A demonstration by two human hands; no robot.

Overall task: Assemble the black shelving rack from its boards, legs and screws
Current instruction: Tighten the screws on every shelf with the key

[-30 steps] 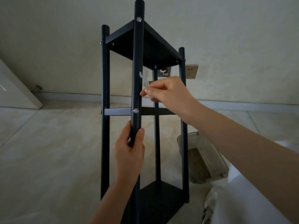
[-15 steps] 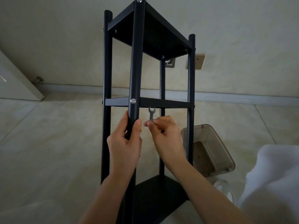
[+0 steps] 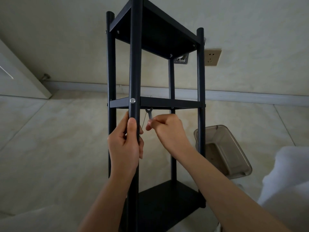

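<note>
The tall black rack [image 3: 155,104] of round matte legs and flat boards stands on the pale glossy floor [image 3: 50,148]. The left hand [image 3: 125,148] wraps its fingers around the nearest black leg [image 3: 135,64], just under the silver screw head [image 3: 132,100]. The right hand [image 3: 167,131] pinches a small silver flat wrench [image 3: 149,113], its open end reaching up to the underside of the middle board [image 3: 167,102]. A clear plastic box [image 3: 222,148] lies beside the rack.
</note>
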